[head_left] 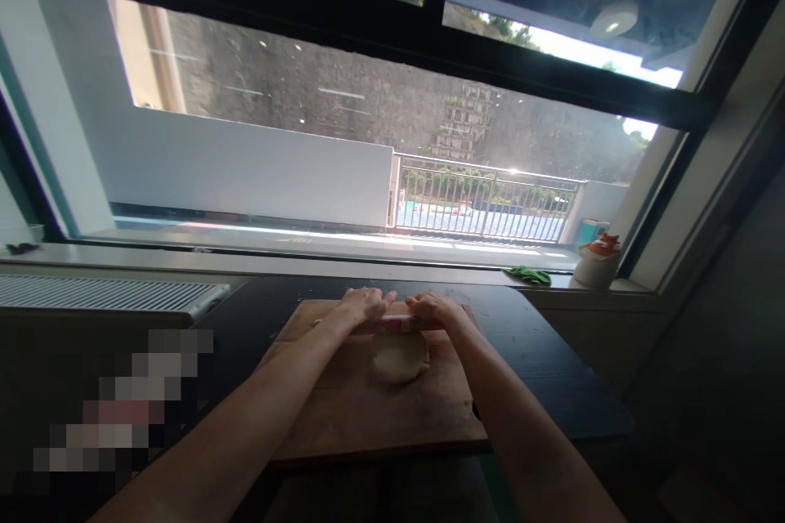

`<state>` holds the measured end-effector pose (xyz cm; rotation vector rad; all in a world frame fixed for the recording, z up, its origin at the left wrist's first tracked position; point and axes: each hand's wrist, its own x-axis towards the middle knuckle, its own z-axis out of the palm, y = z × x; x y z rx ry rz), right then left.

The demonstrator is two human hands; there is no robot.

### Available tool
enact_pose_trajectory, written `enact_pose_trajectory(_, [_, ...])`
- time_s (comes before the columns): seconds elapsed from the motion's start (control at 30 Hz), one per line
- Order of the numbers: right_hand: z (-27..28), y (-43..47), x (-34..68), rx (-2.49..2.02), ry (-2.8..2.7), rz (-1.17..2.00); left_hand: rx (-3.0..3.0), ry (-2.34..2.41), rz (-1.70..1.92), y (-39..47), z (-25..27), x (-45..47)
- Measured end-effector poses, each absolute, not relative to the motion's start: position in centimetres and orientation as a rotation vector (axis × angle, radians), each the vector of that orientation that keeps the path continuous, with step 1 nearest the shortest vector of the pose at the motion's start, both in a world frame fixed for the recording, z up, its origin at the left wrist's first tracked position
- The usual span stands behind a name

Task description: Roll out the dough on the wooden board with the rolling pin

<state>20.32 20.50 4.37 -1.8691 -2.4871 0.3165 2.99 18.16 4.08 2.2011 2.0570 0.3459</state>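
A round, flattened piece of pale dough (400, 358) lies on a wooden cutting board (380, 425). Across its far edge runs a rolling pin (400, 324) with a pink and white patterned middle. My left hand (366, 305) is closed over the pin's left part, and my right hand (438, 309) grips its right part. Both thumbs point inward, with a short stretch of the pin showing between them. My forearms reach in from the lower corners and cover parts of the board's sides.
The board rests on a dark table (540, 376) below a wide window. On the sill are a green cloth (527, 274) and a white pot (594, 268) with an orange figure on top. A radiator (110, 294) stands at left.
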Motion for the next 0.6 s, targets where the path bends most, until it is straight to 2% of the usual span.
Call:
enact_pose_trajectory(0.17, [3.4, 22.8, 19.5, -1.946, -2.374, 0.194, 2.180, 2.124, 0.300, 20.1, 3.6, 2.5])
enact_pose_trajectory(0.3, [2.9, 23.3, 19.5, -1.950, -2.389, 0.228, 2.208, 2.150, 0.300, 20.5, 3.3, 2.4])
enact_pose_trajectory(0.6, [3.8, 19.4, 20.9, -1.869, -2.453, 0.256, 2.172, 2.081, 0.334, 16.6, 4.0, 2.9])
